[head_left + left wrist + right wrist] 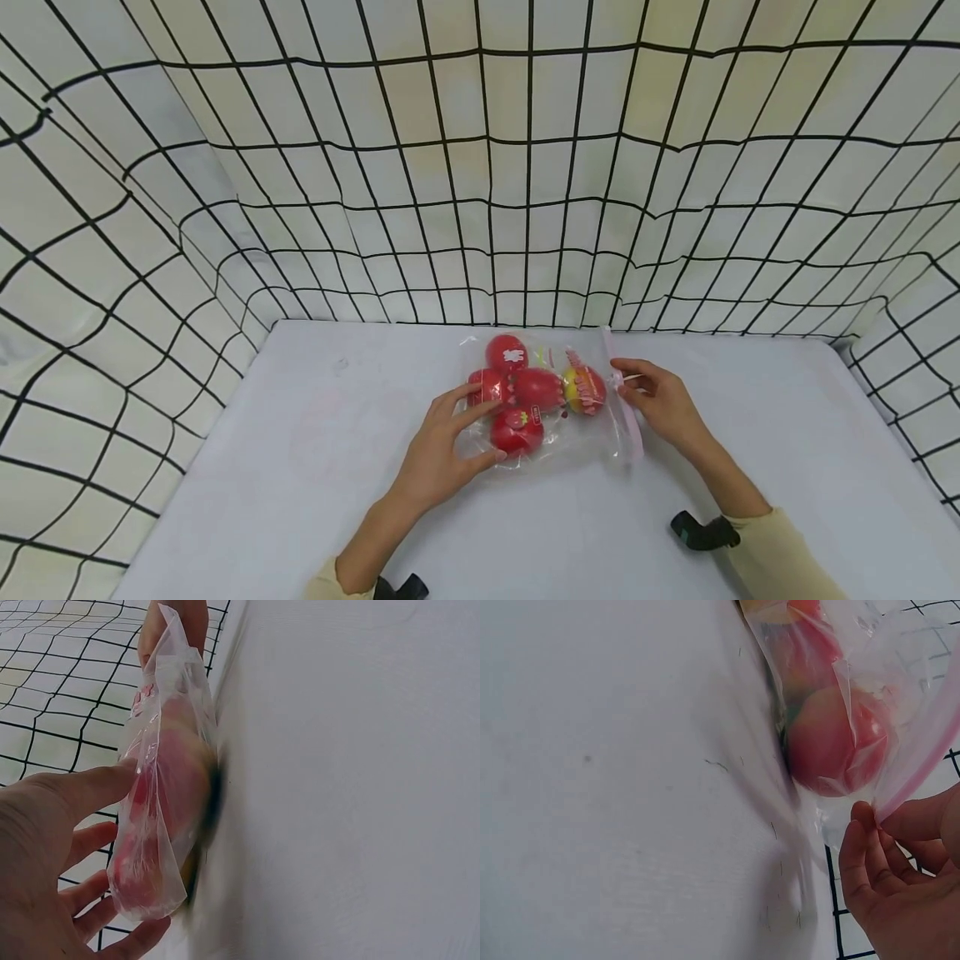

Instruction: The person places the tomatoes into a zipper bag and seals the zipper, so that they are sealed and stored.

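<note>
A clear zip bag (577, 437) lies on the white table, holding several round, red fruit-like pieces (538, 389); the one nearest the zip (585, 390) is red and yellow. Along its right edge runs a pink zip strip (632, 433). My left hand (438, 457) rests on the bag's left end with fingers spread, thumb at the near side. In the left wrist view these fingers (94, 885) lie loosely about the bag end. My right hand (663, 406) pinches the zip strip near its middle between thumb and fingertips, also visible in the right wrist view (911, 862).
Black netting (487, 175) over pale walls surrounds the table (300, 467) at the back and both sides. A black wrist-worn device (705, 532) sits by the right sleeve, another (402, 587) by the left.
</note>
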`<move>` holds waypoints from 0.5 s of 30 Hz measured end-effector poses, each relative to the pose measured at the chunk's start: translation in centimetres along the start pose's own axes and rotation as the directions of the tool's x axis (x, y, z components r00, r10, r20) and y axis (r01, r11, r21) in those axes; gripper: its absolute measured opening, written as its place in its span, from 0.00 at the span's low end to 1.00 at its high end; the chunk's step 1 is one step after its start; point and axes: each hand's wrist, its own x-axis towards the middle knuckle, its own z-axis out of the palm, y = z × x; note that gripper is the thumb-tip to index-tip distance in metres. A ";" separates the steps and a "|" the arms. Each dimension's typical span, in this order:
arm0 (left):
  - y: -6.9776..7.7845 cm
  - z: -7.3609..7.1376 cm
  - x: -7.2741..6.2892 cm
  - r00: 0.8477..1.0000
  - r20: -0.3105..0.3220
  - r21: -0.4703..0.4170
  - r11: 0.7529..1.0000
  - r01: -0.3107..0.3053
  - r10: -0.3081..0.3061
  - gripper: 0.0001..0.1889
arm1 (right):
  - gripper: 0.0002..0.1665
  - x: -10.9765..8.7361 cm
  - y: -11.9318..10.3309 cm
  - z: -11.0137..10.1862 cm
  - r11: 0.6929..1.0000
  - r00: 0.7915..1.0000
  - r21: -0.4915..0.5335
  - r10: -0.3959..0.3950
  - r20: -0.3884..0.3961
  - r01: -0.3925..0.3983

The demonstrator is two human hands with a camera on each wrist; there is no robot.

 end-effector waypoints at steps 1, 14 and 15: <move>0.0 0.0 0.0 1.000 -0.002 0.000 1.000 0.001 -0.001 0.36 | 0.26 0.1 0.0 0.0 1.000 1.000 -0.001 0.003 0.002 -0.003; 0.0 -0.1 0.2 1.000 -0.006 0.021 1.000 0.019 -0.019 0.34 | 0.25 0.4 -0.7 -0.2 0.996 0.999 -0.091 -0.005 -0.035 0.002; 0.0 -0.2 0.3 1.000 -0.009 0.025 0.999 0.025 -0.024 0.34 | 0.25 0.4 -0.9 -0.2 0.994 0.999 -0.110 -0.003 -0.051 -0.003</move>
